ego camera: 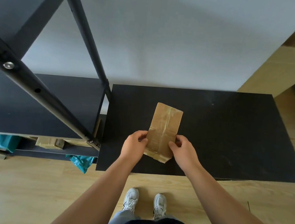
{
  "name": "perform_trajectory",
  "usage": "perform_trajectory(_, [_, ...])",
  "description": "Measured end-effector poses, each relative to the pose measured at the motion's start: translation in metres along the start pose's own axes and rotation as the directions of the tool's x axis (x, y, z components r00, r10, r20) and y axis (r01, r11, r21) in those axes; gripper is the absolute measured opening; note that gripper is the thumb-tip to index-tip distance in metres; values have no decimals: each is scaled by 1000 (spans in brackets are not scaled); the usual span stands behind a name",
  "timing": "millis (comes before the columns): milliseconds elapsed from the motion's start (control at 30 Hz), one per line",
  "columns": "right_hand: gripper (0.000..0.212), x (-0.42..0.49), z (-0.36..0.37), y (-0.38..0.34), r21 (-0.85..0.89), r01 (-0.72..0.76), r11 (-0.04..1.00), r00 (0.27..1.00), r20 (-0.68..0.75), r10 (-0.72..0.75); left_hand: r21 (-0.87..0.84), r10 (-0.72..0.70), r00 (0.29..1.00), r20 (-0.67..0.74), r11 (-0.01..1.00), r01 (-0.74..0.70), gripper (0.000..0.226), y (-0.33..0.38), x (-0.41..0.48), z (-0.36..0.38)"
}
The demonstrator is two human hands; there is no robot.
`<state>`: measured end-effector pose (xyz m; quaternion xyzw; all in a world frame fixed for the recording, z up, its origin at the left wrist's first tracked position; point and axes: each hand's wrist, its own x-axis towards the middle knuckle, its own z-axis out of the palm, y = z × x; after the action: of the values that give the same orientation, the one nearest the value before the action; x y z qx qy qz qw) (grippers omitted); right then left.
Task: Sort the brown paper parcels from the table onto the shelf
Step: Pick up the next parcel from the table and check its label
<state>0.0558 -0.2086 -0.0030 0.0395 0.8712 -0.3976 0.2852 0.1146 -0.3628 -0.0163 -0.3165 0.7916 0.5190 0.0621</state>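
Now both hands' fingers (172, 144) pinch the parcel's (165, 126) near end between them.

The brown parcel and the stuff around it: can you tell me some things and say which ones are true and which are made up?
1. Both hands hold the brown parcel, the left hand on one side and the right hand on the other. True.
2. Three more parcels lie on the black table. False: this is the only parcel on it.
3. The shelf stands to the person's left of the table. True.
4. The parcel is wrapped in teal plastic. False: it is brown paper with clear tape; the teal bags are low down under the shelf.
5. The person wears white shoes. True.
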Motion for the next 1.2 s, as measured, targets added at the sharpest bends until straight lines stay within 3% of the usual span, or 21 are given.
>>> perform_trajectory(167, [49, 3, 3, -9, 3, 46, 999, 998, 40, -46, -57, -14, 994, -112, 998, 8, 32, 1, -4, -16])
perform_trajectory(333, [50, 10, 17, -21, 69, -6, 998, 994, 106, -1, -65, 23, 984, -175, 997, -35, 30, 5, -6, -34])
perform_trajectory(533, [53, 9, 23, -12, 70, -24, 997, 998, 65, 19, 47, 10, 995, -99, 999, -6, 33, -7, -7, -31])
perform_trajectory(733, [47, 10, 11, -3, -87, 41, 995, 994, -94, -49, -5, -86, 996, -24, 996, 86, 80, -7, 0, -15])
perform_trajectory(933, [40, 13, 3, 2, -85, -17, 996, 997, -74, 10, 63, -97, 995, 33, 993, 95, 71, -6, 9, -2])
perform_trajectory(1200, [51, 22, -7, 7, -51, -143, 988, 989, -49, 141, 181, -124, 989, 83, 978, 108, 62, 3, 23, 5])
